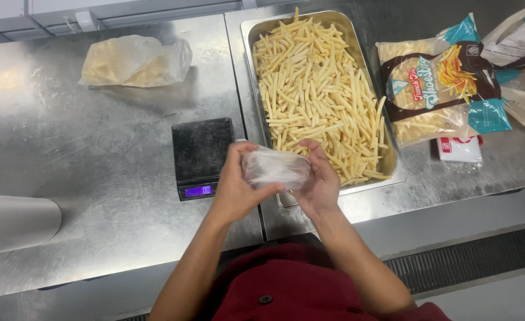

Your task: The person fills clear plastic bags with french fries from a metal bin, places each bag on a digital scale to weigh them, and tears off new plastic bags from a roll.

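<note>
Both my hands hold a small clear plastic bag [276,167] over the near corner of a steel pan [249,31]. My left hand [237,189] grips the bag's left side and my right hand [319,181] grips its right side. The bag looks empty and crumpled. The pan is full of pale raw fries [316,89]. A small black digital scale [201,156] with a lit display sits just left of my left hand, with nothing on it.
A clear bag filled with fries [132,60] lies at the back left of the steel counter [96,178]. Printed packs of frozen fries [438,83] lie right of the pan, with a small white packet [460,150] below them. A white roll [12,223] sits at the left edge.
</note>
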